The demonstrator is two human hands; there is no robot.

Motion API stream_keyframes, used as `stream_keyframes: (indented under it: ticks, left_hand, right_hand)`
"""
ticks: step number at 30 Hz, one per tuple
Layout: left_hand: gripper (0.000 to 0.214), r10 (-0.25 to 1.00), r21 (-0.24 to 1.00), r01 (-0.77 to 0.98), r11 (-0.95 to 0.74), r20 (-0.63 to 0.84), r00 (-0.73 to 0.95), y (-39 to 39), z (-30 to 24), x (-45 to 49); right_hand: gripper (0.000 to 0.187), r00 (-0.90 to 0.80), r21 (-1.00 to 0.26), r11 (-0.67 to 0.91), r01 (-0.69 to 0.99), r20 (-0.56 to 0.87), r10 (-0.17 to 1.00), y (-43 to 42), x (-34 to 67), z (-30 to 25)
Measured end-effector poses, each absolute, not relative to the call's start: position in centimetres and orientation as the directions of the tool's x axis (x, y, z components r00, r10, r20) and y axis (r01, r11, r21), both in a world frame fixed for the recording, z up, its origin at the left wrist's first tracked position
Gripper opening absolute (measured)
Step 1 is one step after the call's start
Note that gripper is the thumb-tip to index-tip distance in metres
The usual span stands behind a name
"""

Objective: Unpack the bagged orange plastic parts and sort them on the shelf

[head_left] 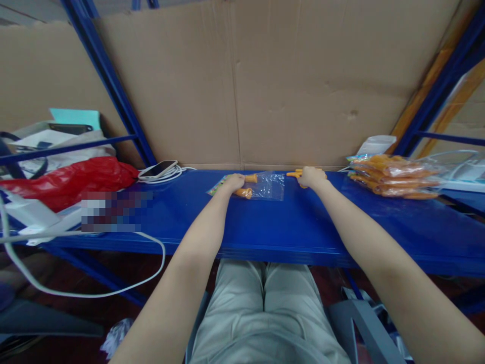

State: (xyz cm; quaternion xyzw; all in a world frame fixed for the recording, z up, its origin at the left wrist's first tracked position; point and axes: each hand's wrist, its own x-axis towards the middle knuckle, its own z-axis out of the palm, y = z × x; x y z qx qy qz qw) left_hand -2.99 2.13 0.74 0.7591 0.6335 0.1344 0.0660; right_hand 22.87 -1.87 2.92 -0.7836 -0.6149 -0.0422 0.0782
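Observation:
A clear plastic bag with a printed, colourful end lies flat on the blue shelf top. Two orange plastic pieces with flared ends are at the bag, whether inside or on top I cannot tell. My left hand is closed over the printed end and partly covers those pieces. To the right of the bag, my right hand is closed around an orange plastic piece with thin, finger-like parts sticking out on its left. Its full shape is hidden by my hand.
Packed orange items in clear bags are stacked at the right. At the left are a phone on a coiled white cable, a red plastic bag and a white power strip. Cardboard stands behind; blue posts frame the shelf.

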Motion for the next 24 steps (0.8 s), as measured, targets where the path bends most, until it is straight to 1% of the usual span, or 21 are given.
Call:
stream_keyframes:
  ticks: [3, 6, 9, 11, 12, 14, 17, 19, 21, 24]
  left_hand:
    - [0.045, 0.986, 0.249, 0.958, -0.144, 0.112, 0.119, 2.2, 0.8, -3.0]
    - [0.045, 0.986, 0.235, 0.962, -0.137, 0.122, 0.111, 2.2, 0.7, -2.9]
    - [0.046, 0.988, 0.232, 0.965, -0.123, 0.119, 0.097, 2.2, 0.6, -2.9]
    - [0.046, 0.989, 0.23, 0.967, -0.114, 0.122, 0.087, 2.2, 0.5, -2.9]
    - [0.046, 0.989, 0.23, 0.967, -0.11, 0.126, 0.083, 2.3, 0.5, -2.9]
    - [0.046, 0.987, 0.232, 0.966, -0.11, 0.137, 0.08, 2.4, 0.3, -2.9]
    - [0.046, 0.986, 0.25, 0.961, -0.115, 0.148, 0.079, 2.5, 0.2, -2.9]
    - [0.046, 0.986, 0.262, 0.959, -0.109, 0.149, 0.072, 2.5, 0.1, -2.9]
    - [0.046, 0.987, 0.262, 0.96, -0.095, 0.152, 0.056, 2.5, 0.1, -2.9]
    - [0.045, 0.987, 0.256, 0.963, -0.088, 0.156, 0.049, 2.3, 0.2, -2.9]
  right_hand:
    - [0.044, 0.223, -0.047, -0.219, 0.975, 0.102, 0.97, -1.5, 23.4, 2.6]
    - [0.046, 0.194, -0.035, -0.192, 0.981, 0.057, 0.979, -1.5, 23.4, 2.6]
    - [0.036, 0.159, -0.046, -0.159, 0.986, -0.001, 0.987, -1.4, 23.5, 2.7]
    - [0.029, 0.16, -0.075, -0.16, 0.984, -0.013, 0.987, -1.2, 23.8, 2.7]
    - [0.029, 0.173, -0.098, -0.173, 0.98, -0.001, 0.985, -1.1, 24.0, 2.7]
    - [0.031, 0.207, -0.151, -0.195, 0.969, 0.067, 0.976, -0.8, 24.5, 2.8]
    - [0.031, 0.231, -0.244, -0.172, 0.955, 0.24, 0.943, -0.5, 25.2, 3.0]
    - [0.031, 0.237, -0.318, -0.13, 0.939, 0.325, 0.916, -0.6, 25.4, 3.2]
    - [0.033, 0.254, -0.382, -0.106, 0.918, 0.363, 0.897, -0.7, 25.3, 3.3]
    - [0.035, 0.276, -0.429, -0.095, 0.898, 0.384, 0.881, -0.9, 25.0, 3.4]
